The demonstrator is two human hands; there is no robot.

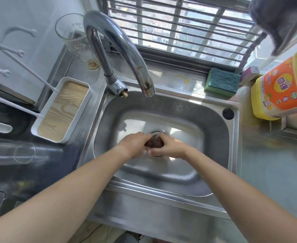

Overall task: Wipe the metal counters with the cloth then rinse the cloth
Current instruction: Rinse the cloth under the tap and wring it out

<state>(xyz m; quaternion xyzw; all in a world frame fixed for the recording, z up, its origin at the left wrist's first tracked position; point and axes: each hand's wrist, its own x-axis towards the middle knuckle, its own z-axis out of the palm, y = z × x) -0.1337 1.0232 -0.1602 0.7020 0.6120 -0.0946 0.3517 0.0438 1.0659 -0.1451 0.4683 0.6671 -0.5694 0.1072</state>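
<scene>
I hold the cloth [154, 143] bunched between my left hand [135, 146] and my right hand [168, 148], low in the sink [214, 120] just above the drain. The fingers of both hands are closed tight around it. I judge the wiping is finished and I am at the rinsing or wringing. I see no water coming from the tap [126, 50], so rinsing may still remain.

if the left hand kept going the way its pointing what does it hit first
The left hand points right across the sink, so it would first meet the dark cloth it already grips, then the right hand holding the other side.
</scene>
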